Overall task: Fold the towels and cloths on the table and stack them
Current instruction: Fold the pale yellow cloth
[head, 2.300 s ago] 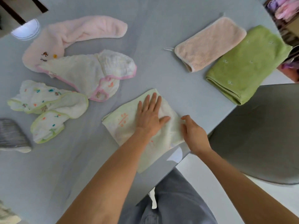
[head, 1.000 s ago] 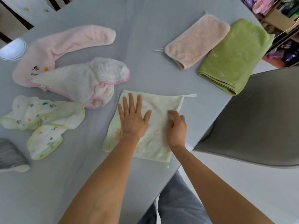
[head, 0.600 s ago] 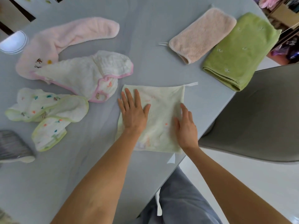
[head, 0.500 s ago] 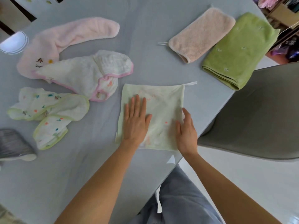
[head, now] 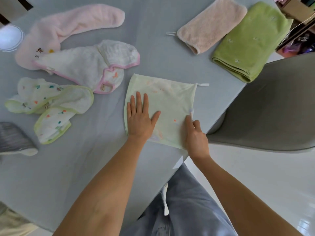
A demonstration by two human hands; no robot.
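- The pale green cloth (head: pixel 163 106) lies flat near the table's (head: pixel 153 40) edge, right in front of you.
- Your left hand (head: pixel 140 117) lies flat on the cloth's left side, fingers straight, pressing it down.
- Your right hand (head: pixel 196 135) sits at the cloth's right edge. Its fingers curl and seem to pinch that edge, but it is hard to see for sure.
- The cloth looks about square, so it has no long side. The right edge is by your right hand, so I think that hand folds it over to the left.
- A small loop (head: pixel 202 85) sticks out at the far right corner.
- The near right corner hides under your right hand.
- The peach towel (head: pixel 211 24) and the green towel (head: pixel 250 41) lie folded, far to the right.
- Four more cloths wait on the left; the grey one (head: pixel 13 138) is cut off.
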